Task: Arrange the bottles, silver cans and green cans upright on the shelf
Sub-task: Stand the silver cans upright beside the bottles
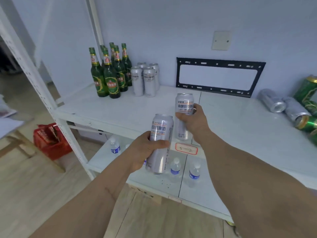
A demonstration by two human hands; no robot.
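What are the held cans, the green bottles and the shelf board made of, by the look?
Silver cans: likely aluminium, matte silver, soft sheen, printed label.
Green bottles: likely glass, glossy translucent green with sharp highlights and foil-wrapped necks.
Shelf board: smooth glossy white, faintly reflective; painted metal or laminate, can't tell which.
Perforated upright: looks like white-painted steel, with rows of punched holes.

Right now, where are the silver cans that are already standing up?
In the head view, the four upright silver cans stand clustered at the back left of the top shelf, immediately right of the green bottles and left of the black wall bracket.
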